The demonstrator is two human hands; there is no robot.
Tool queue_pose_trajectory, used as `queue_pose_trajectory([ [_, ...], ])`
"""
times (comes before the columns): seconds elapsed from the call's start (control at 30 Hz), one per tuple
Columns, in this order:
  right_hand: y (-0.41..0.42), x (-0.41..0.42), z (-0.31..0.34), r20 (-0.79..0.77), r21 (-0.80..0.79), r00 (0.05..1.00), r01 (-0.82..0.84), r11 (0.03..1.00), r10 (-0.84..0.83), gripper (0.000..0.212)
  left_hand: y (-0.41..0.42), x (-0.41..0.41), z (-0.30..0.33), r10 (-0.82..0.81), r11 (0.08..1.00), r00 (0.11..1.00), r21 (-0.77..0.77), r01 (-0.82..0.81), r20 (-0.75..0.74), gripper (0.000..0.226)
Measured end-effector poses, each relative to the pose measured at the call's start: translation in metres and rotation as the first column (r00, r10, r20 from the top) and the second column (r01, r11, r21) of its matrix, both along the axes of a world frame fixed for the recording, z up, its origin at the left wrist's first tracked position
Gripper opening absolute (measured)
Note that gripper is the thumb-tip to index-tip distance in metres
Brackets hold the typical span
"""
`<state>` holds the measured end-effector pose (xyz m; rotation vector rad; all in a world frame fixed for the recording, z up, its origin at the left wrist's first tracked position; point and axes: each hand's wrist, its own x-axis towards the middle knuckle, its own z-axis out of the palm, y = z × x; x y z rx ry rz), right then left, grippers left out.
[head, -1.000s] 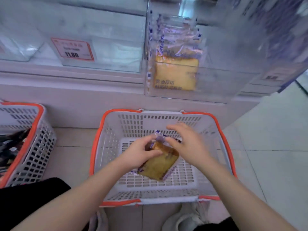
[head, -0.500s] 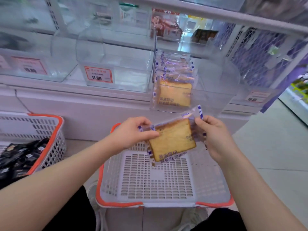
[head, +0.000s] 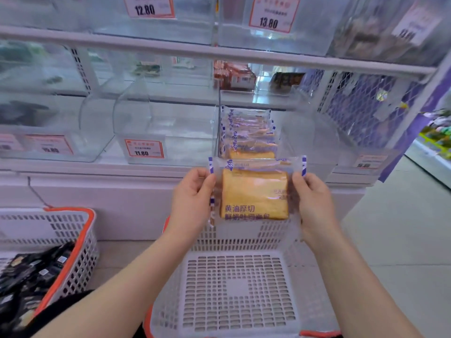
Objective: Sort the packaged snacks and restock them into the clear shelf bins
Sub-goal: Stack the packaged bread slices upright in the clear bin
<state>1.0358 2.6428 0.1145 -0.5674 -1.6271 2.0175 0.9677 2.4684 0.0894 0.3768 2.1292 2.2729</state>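
A clear packet of thick yellow toast (head: 253,193) with purple-edged seams is held upright in front of me. My left hand (head: 192,203) pinches its left edge and my right hand (head: 313,203) pinches its right edge. Just behind and above it stands a clear shelf bin (head: 305,132) holding several packets of the same toast (head: 249,132) in a row. Below my hands sits a white basket with an orange rim (head: 239,289), with nothing lying in it.
A second white and orange basket (head: 73,240) at the left holds several dark packets (head: 29,274). Clear bins with red price tags (head: 144,148) line the lower shelf; one to the left of the toast bin looks bare. An upper shelf rail (head: 219,54) runs above. Tiled floor lies to the right.
Both hands lifted the toast packet out of the basket and raised it, turning it upright and level, close to the front of the toast bin. The view tilted up towards the shelves.
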Motion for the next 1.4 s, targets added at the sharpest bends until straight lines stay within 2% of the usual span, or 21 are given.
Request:
queue_pose_trajectory([
  [0.1, 0.006, -0.006, 0.009, -0.039, 0.068, 0.974, -0.219, 0.973, 0.222, 0.006, 0.009, -0.014, 0.013, -0.039, 0.998, 0.995, 0.038, 0.043, -0.092, 0.030],
  [0.17, 0.016, -0.010, 0.014, 0.039, 0.207, 0.947, -0.321, 0.924, 0.320, 0.024, 0.018, -0.023, 0.021, -0.084, 0.996, 0.981, -0.001, 0.085, -0.175, 0.029],
  [0.27, 0.043, -0.016, 0.031, 0.083, 0.288, 0.953, -0.302, 0.909, 0.290, 0.025, 0.037, -0.037, 0.035, -0.224, 0.971, 0.948, -0.134, 0.197, -0.226, 0.032],
  [0.37, 0.081, -0.021, 0.061, -0.011, 0.258, 0.936, -0.336, 0.906, 0.351, 0.029, 0.048, -0.057, 0.060, -0.315, 0.940, 0.893, -0.235, 0.247, -0.322, 0.027],
  [0.43, 0.101, -0.025, 0.081, -0.094, 0.300, 0.931, -0.310, 0.902, 0.352, 0.026, 0.053, -0.075, 0.081, -0.314, 0.933, 0.846, -0.304, 0.191, -0.431, 0.019],
  [0.47, 0.110, -0.029, 0.088, -0.113, 0.335, 0.939, -0.273, 0.902, 0.326, 0.025, 0.057, -0.085, 0.091, -0.322, 0.909, 0.811, -0.398, 0.122, -0.488, 0.016],
  [0.5, 0.117, -0.033, 0.093, -0.121, 0.367, 0.948, -0.232, 0.901, 0.293, 0.025, 0.061, -0.095, 0.099, -0.369, 0.844, 0.760, -0.535, 0.034, -0.535, 0.013],
  [0.53, 0.122, -0.036, 0.095, -0.116, 0.398, 0.958, -0.197, 0.896, 0.262, 0.025, 0.067, -0.104, 0.104, -0.459, 0.722, 0.709, -0.690, -0.054, -0.536, 0.007],
  [0.57, 0.125, -0.040, 0.095, -0.101, 0.423, 0.965, -0.178, 0.889, 0.242, 0.027, 0.073, -0.112, 0.105, -0.560, 0.558, 0.669, -0.819, -0.131, -0.489, 0.005],
  [0.6, 0.126, -0.043, 0.093, -0.083, 0.440, 0.968, -0.176, 0.881, 0.235, 0.029, 0.080, -0.119, 0.104, -0.649, 0.368, 0.645, -0.908, -0.198, -0.404, 0.013],
  [0.67, 0.126, -0.048, 0.088, -0.054, 0.460, 0.959, -0.223, 0.859, 0.278, 0.032, 0.092, -0.127, 0.096, -0.720, 0.039, 0.663, -0.965, -0.260, -0.207, 0.026],
  [0.73, 0.124, -0.050, 0.080, -0.029, 0.450, 0.943, -0.283, 0.847, 0.331, 0.032, 0.101, -0.134, 0.089, -0.722, -0.140, 0.684, -0.946, -0.292, -0.105, 0.032],
  [0.8, 0.122, -0.054, 0.074, 0.006, 0.431, 0.926, -0.342, 0.835, 0.376, 0.028, 0.106, -0.141, 0.088, -0.705, -0.211, 0.708, -0.940, -0.267, -0.043, 0.034],
  [0.87, 0.119, -0.059, 0.066, 0.074, 0.441, 0.914, -0.388, 0.809, 0.398, 0.030, 0.109, -0.150, 0.091, -0.713, -0.198, 0.701, -0.960, -0.197, 0.003, 0.030],
  [0.93, 0.112, -0.065, 0.058, 0.174, 0.425, 0.884, -0.464, 0.777, 0.433, 0.033, 0.110, -0.160, 0.095, -0.758, -0.161, 0.652, -0.976, -0.143, 0.030, 0.008],
  [1.03, 0.099, -0.078, 0.047, 0.336, 0.414, 0.807, -0.590, 0.693, 0.486, 0.033, 0.106, -0.167, 0.103, -0.764, -0.063, 0.645, -0.997, -0.049, 0.017, 0.021],
  [1.13, 0.095, -0.091, 0.042, 0.463, 0.493, 0.819, -0.555, 0.670, 0.338, 0.028, 0.100, -0.168, 0.103, -0.777, 0.015, 0.625, -0.995, -0.095, -0.071, 0.026],
  [1.2, 0.095, -0.096, 0.041, 0.593, 0.571, 0.780, -0.582, 0.578, 0.200, 0.024, 0.096, -0.165, 0.100, -0.789, 0.027, 0.607, -0.992, -0.122, -0.096, 0.027],
  [1.23, 0.095, -0.096, 0.041, 0.659, 0.556, 0.736, -0.616, 0.557, 0.157, 0.017, 0.095, -0.163, 0.098, -0.795, 0.024, 0.600, -0.993, -0.115, -0.089, 0.029],
  [1.3, 0.093, -0.094, 0.041, 0.777, 0.474, 0.621, -0.683, 0.556, 0.102, 0.018, 0.094, -0.160, 0.096, -0.811, 0.019, 0.579, -0.994, -0.109, -0.079, 0.033],
  [1.4, 0.084, -0.100, 0.045, 0.806, 0.453, 0.584, -0.713, 0.535, 0.096, 0.019, 0.094, -0.158, 0.096, -0.813, 0.043, 0.573, -0.992, -0.121, -0.105, 0.035],
])
